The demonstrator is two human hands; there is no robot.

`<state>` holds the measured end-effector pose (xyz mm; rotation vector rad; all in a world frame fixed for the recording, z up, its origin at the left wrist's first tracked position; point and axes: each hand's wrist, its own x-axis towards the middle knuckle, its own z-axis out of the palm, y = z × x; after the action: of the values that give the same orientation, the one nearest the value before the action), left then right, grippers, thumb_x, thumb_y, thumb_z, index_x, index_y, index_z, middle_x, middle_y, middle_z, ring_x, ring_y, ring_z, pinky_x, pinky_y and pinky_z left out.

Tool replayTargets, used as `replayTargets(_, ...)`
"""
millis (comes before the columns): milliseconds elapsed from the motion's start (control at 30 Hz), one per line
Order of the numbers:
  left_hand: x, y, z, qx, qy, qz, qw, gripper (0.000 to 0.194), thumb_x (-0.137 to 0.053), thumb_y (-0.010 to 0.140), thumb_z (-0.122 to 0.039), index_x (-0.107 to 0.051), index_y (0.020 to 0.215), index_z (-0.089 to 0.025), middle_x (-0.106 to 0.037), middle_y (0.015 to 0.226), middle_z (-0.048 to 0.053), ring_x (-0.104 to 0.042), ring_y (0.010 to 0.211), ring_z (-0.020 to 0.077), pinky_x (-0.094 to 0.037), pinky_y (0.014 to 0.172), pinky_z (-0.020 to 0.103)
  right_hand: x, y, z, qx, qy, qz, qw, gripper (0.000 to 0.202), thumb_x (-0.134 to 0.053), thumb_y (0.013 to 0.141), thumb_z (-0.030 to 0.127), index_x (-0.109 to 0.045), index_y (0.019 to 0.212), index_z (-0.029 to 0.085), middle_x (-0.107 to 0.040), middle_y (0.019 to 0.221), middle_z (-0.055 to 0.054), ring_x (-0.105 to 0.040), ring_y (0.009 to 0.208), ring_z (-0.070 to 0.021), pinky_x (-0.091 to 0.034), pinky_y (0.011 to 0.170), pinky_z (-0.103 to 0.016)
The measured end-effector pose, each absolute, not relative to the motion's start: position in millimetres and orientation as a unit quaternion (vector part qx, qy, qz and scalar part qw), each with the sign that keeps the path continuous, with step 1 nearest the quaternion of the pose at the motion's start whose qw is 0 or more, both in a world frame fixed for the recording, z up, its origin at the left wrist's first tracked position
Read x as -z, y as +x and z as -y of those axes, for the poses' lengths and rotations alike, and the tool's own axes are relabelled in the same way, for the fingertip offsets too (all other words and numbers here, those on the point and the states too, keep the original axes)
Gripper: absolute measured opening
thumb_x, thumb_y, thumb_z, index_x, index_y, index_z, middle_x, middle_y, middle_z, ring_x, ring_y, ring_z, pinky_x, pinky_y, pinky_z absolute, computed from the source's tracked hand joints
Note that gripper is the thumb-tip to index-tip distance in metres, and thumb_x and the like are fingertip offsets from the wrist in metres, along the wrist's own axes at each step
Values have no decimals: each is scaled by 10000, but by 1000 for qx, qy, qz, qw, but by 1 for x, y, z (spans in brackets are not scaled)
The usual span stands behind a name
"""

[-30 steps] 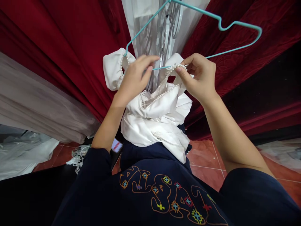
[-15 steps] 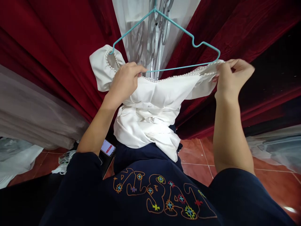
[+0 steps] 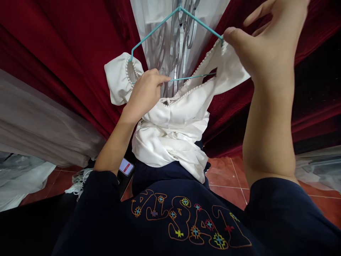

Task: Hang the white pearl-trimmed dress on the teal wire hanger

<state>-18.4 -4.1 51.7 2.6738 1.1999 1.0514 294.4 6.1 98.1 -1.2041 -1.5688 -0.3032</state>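
A white dress with pearl-beaded edging hangs on a light blue hanger in front of me, its skirt bunched over my lap. My left hand is closed around the hanger's lower bar, near the left side of the neckline. The left puff sleeve hangs at that end of the hanger. On the other side, the beaded edge of the right sleeve sits over the hanger's right arm. My right hand is beside it with fingers apart, the thumb at the sleeve's top edge.
Dark red curtains hang on both sides, with white fabric and a silvery metal frame behind the hanger. A phone lies at my left, near a white cord bundle. Red tiles cover the floor.
My right hand has moved up and let go of the sleeve's beaded edge, which now rests higher, over the hanger's right arm. The neckline sags lower in the middle. My left hand stays nearly in place.
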Motion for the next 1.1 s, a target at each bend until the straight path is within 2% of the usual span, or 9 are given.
replayTargets(67,-51,-17,8,-342,854,-392,6,514,-427,973,-157,-817,1256,-335,-734,1083,73,-688,1033,310,-551,962,476,-91,277,11,165,-417,645,619,342,-858,852,419,-585,938,233,-615,1075,-91,-559,1074,-237,-503,855,-361)
replayTargets(167,-51,-15,13,-344,854,-390,6,499,-423,980,-148,-815,1264,-271,-727,1074,99,-693,1015,292,-558,947,455,-72,251,30,102,-338,705,616,219,-691,968,449,-609,960,247,-645,1025,-80,-576,859,-197,-455,671,-346)
replayTargets(233,-52,-14,14,-348,854,-386,6,479,-423,1000,-169,-810,1268,-256,-726,1071,107,-688,1010,286,-560,936,451,-55,238,33,51,-344,776,527,141,-652,986,412,-630,978,274,-686,1029,-69,-623,901,-230,-528,784,-404)
replayTargets(333,-53,-14,17,-348,856,-381,21,434,-431,1045,-275,-785,1294,-307,-726,1122,98,-679,1049,319,-550,957,503,-32,226,24,35,-361,828,427,231,-627,993,488,-660,1131,307,-722,1165,-81,-653,1118,-315,-534,1020,-521)
replayTargets(467,-53,-22,19,-387,850,-357,23,385,-428,1097,-395,-746,1314,-379,-696,1311,57,-605,1285,356,-471,1124,557,-15,221,10,22,-386,812,438,346,-514,1032,542,-658,1258,323,-718,1219,-96,-650,1182,-345,-496,1107,-585)
replayTargets(633,-48,-51,-6,-541,733,-393,-121,371,-558,1096,-270,-578,1460,-336,-490,1588,18,-276,1539,332,-236,1296,519,-6,218,7,37,-407,792,454,374,-451,1050,562,-680,1267,360,-711,1171,-106,-630,1195,-349,-489,1127,-609)
replayTargets(800,-51,-79,-42,-528,729,-422,-110,102,-525,1147,-233,-615,1194,-239,-680,1188,-22,-546,1129,181,-439,1090,419,1,216,1,44,-399,780,480,419,-413,1058,588,-705,1245,353,-694,1137,-117,-632,1162,-349,-481,1126,-635)
replayTargets(967,-75,-98,-45,-563,697,-435,-95,281,-541,1151,-311,-750,976,-243,-786,941,-61,-692,902,138,-566,835,380,0,217,-1,43,-404,775,485,404,-440,1053,608,-720,1201,358,-689,1097,-110,-641,1126,-339,-501,1113,-618)
replayTargets(1100,-69,-138,-44,-519,680,-513,-71,252,-581,1091,-297,-811,1011,-234,-804,964,-51,-714,891,141,-595,854,384,-1,217,0,53,-408,774,481,377,-457,1057,567,-726,1178,332,-682,1059,-112,-646,1116,-337,-498,1110,-617)
